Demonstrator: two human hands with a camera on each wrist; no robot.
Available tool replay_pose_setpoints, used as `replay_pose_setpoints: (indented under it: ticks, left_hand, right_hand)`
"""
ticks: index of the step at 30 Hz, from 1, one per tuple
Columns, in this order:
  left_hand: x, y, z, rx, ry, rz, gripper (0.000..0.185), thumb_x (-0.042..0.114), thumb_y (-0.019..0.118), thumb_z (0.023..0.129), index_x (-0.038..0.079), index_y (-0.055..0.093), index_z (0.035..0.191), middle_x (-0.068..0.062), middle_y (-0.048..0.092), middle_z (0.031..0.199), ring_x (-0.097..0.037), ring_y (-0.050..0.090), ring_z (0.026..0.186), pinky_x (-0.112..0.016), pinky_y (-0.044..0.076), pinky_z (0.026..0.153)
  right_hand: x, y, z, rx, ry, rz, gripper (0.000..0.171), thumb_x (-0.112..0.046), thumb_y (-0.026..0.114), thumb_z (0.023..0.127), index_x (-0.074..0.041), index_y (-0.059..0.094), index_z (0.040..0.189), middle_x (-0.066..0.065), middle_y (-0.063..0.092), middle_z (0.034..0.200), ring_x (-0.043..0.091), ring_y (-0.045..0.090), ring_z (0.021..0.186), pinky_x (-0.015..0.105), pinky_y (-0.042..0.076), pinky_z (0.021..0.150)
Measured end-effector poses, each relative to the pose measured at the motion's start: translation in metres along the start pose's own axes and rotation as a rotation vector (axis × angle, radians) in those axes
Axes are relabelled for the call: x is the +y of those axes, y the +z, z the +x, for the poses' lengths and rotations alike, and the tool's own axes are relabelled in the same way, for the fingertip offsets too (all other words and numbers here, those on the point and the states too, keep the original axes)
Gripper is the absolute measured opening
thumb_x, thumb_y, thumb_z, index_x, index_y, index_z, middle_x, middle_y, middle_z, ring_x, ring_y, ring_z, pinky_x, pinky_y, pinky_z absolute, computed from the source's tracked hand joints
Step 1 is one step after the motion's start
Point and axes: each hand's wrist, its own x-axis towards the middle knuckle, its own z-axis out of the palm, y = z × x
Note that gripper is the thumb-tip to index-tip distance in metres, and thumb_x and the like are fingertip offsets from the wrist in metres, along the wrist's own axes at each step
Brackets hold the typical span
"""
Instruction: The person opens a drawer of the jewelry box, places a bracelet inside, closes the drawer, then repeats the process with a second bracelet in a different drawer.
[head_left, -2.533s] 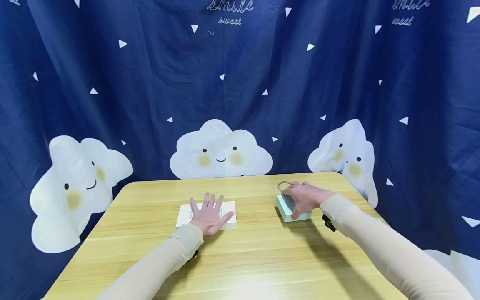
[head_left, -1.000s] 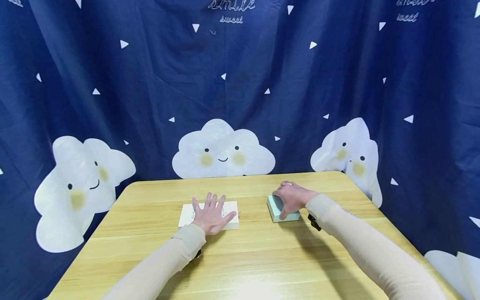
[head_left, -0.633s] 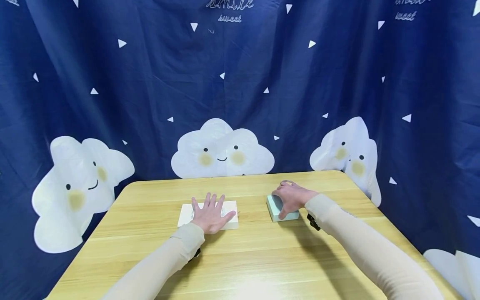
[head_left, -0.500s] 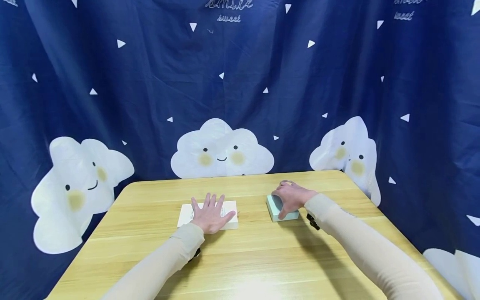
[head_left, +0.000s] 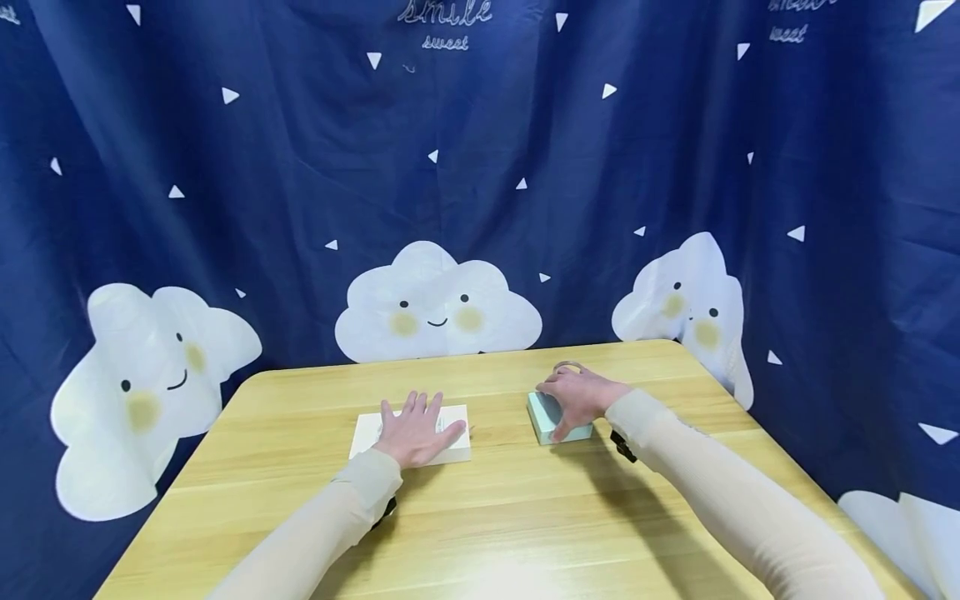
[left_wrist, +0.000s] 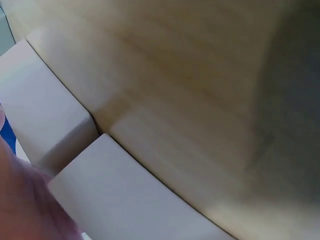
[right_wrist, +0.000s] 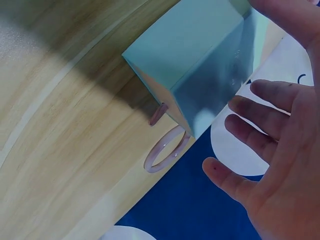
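A flat white box (head_left: 366, 432) lies left of the table's middle. My left hand (head_left: 411, 435) rests on its top with spread fingers. In the left wrist view, two white parts (left_wrist: 45, 95) meet with a step between them. To the right, my right hand (head_left: 581, 396) is over a mint-green box (head_left: 538, 417), thumb at its near side. In the right wrist view its fingers (right_wrist: 260, 142) are extended beside the mint-green box, with a gap to it. A pale pink ring (right_wrist: 159, 145) stands at that box's end, beside a small pink piece (right_wrist: 159, 114).
The wooden table (head_left: 480, 517) has rounded far corners. Behind it hangs a dark blue curtain (head_left: 450, 192) with smiling white clouds. The mint-green box stands a short way right of the white box.
The mint-green box and my right hand have shifted left, closer to the white box, then stayed there. My left hand has stayed on the white box. The view has shifted slightly.
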Motion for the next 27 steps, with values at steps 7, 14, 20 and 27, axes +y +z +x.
replay_pose_setpoints:
  ticks: [7, 14, 20, 27]
  left_hand:
    - [0.017, -0.009, 0.002, 0.091, 0.046, -0.045, 0.083, 0.07, 0.035, 0.098, 0.009, 0.045, 0.152, -0.019, 0.04, 0.157, -0.038, 0.031, 0.15, -0.072, 0.02, 0.114]
    - [0.047, -0.018, 0.005, 0.095, 0.101, -0.051, 0.078, 0.066, 0.036, 0.099, 0.007, 0.047, 0.15, -0.018, 0.044, 0.155, -0.037, 0.036, 0.147, -0.063, 0.032, 0.113]
    - [0.072, -0.018, 0.012, 0.09, 0.147, -0.056, 0.077, 0.063, 0.037, 0.1, 0.005, 0.046, 0.15, -0.021, 0.043, 0.155, -0.037, 0.038, 0.145, -0.059, 0.038, 0.111]
    - [0.1, -0.016, 0.023, 0.059, 0.154, -0.043, 0.079, 0.063, 0.035, 0.1, 0.005, 0.042, 0.152, -0.021, 0.037, 0.158, -0.037, 0.034, 0.148, -0.059, 0.036, 0.112]
  right_hand:
    - [-0.002, -0.006, -0.011, 0.017, 0.007, 0.042, 0.097, -0.055, 0.089, 0.066, -0.009, 0.054, 0.144, 0.012, 0.056, 0.144, 0.037, 0.04, 0.14, 0.063, 0.036, 0.111]
    - [0.001, -0.007, -0.023, 0.008, 0.041, 0.082, 0.097, -0.051, 0.09, 0.067, -0.01, 0.052, 0.146, 0.013, 0.05, 0.15, 0.036, 0.036, 0.144, 0.071, 0.034, 0.108]
    - [0.008, -0.006, -0.034, -0.003, 0.069, 0.112, 0.094, -0.048, 0.089, 0.07, -0.01, 0.051, 0.146, 0.015, 0.049, 0.152, 0.039, 0.036, 0.145, 0.073, 0.031, 0.108]
    - [0.018, -0.001, -0.042, -0.009, 0.083, 0.1, 0.095, -0.048, 0.089, 0.071, -0.01, 0.05, 0.149, 0.015, 0.05, 0.15, 0.041, 0.039, 0.143, 0.073, 0.035, 0.106]
